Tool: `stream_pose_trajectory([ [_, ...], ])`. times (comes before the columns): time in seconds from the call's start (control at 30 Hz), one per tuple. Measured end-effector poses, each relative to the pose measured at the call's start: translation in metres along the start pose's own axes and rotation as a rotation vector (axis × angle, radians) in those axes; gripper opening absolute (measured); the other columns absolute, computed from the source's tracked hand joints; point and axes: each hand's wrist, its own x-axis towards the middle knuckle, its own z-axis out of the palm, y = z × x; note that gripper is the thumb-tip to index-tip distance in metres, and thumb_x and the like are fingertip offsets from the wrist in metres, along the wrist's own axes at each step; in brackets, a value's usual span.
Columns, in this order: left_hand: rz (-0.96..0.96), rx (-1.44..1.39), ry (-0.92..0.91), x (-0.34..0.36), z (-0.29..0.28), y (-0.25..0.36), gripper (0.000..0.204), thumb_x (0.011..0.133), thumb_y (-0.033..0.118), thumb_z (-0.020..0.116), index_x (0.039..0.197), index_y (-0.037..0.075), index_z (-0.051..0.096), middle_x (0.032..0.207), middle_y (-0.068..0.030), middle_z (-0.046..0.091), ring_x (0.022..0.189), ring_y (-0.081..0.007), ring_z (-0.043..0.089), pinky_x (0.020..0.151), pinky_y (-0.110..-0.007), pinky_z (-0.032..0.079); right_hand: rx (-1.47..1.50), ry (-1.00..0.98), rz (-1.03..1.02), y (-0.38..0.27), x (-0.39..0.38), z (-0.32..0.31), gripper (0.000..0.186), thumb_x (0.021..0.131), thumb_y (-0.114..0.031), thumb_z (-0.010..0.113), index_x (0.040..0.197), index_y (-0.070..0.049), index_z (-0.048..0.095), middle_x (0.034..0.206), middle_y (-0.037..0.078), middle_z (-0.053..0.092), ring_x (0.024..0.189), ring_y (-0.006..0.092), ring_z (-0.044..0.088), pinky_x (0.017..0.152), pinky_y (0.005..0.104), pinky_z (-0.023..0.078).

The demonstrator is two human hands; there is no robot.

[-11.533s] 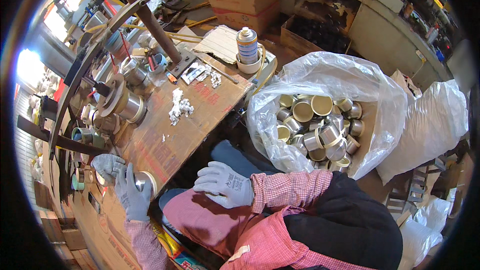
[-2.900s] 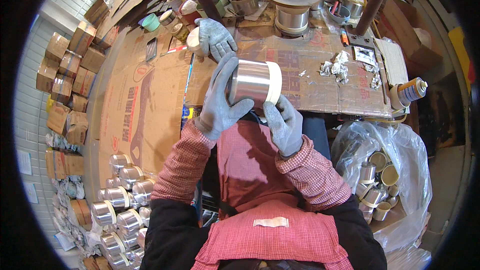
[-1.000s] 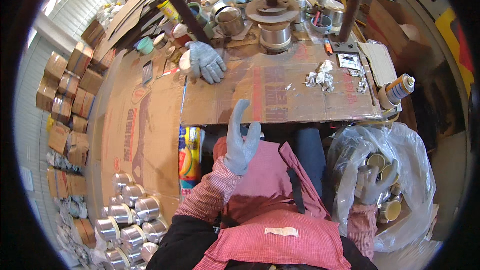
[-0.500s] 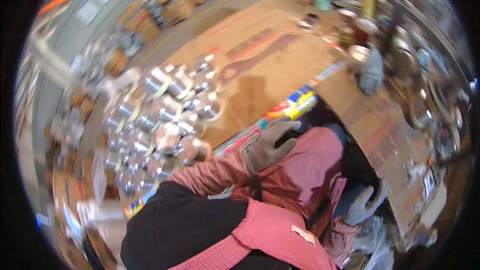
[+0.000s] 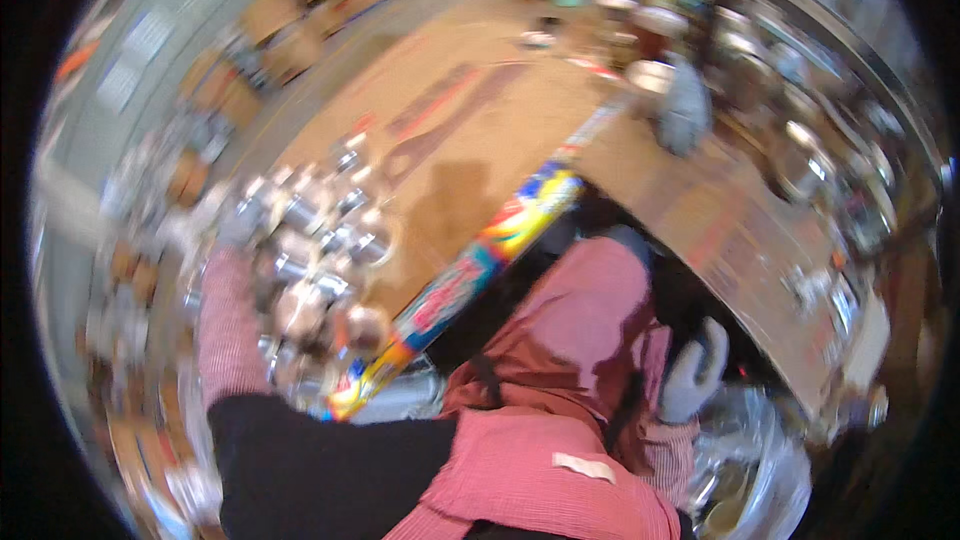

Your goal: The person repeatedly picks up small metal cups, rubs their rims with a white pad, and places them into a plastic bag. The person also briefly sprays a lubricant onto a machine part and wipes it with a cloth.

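Note:
The view is blurred. My left hand point(image 5: 238, 224) reaches into the group of steel cylinders with cream bands point(image 5: 340, 240) on the left cardboard surface; its fingers are smeared, and I cannot make out whether it holds one. My gloved right hand point(image 5: 690, 380) is open, thumb and fingers apart, near the front edge of the right cardboard worktop point(image 5: 730, 240), just above a clear plastic bag point(image 5: 760, 470) of metal cups. A long printed, colourful strip point(image 5: 450, 290) runs between the left surface and my pink-covered lap.
A loose grey glove point(image 5: 680, 110) lies among tubs and metal parts point(image 5: 800, 150) on the back of the worktop. Stacked cardboard boxes point(image 5: 290, 40) and white wrapped bundles point(image 5: 140, 190) stand along the wall at the left.
The view has swung left. The cylinder held in both hands earlier is out of them. My left hand has moved out to the cylinders; my right hand has left the bag's inside.

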Motion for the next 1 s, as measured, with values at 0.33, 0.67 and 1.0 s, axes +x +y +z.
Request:
stream_pose_trajectory([
  [0.33,0.786,0.159,-0.238,-0.096,0.228,0.148,0.081,0.089,0.026,0.078,0.155,-0.003,0.040,0.159,-0.0211,0.042,0.150,-0.0338,0.038,0.124,-0.044,0.029,-0.148,0.140,-0.101,-0.012,0.010,-0.018,0.033,0.090,-0.004,0.064,0.122,-0.005,0.071,0.126,0.015,0.070,0.123,0.0384,0.061,0.109,0.0475,0.045],
  [0.67,1.101,-0.099,-0.767,-0.197,0.505,0.223,0.080,0.082,0.017,0.078,0.152,-0.002,0.044,0.155,-0.0216,0.045,0.145,-0.0377,0.042,0.122,-0.047,0.032,-0.081,0.162,-0.179,-0.013,0.002,-0.023,0.021,0.092,-0.009,0.066,0.112,-0.007,0.071,0.115,0.016,0.070,0.113,0.0367,0.063,0.097,0.0456,0.049],
  [1.0,1.032,-0.398,-0.737,-0.236,0.571,0.218,0.101,0.082,0.021,0.081,0.162,-0.002,0.023,0.162,-0.0224,0.035,0.150,-0.0370,0.035,0.125,-0.047,0.026,-0.115,0.151,-0.059,0.003,-0.007,-0.026,0.025,0.093,-0.010,0.064,0.117,-0.009,0.070,0.119,0.015,0.070,0.116,0.0359,0.063,0.103,0.0470,0.047],
])
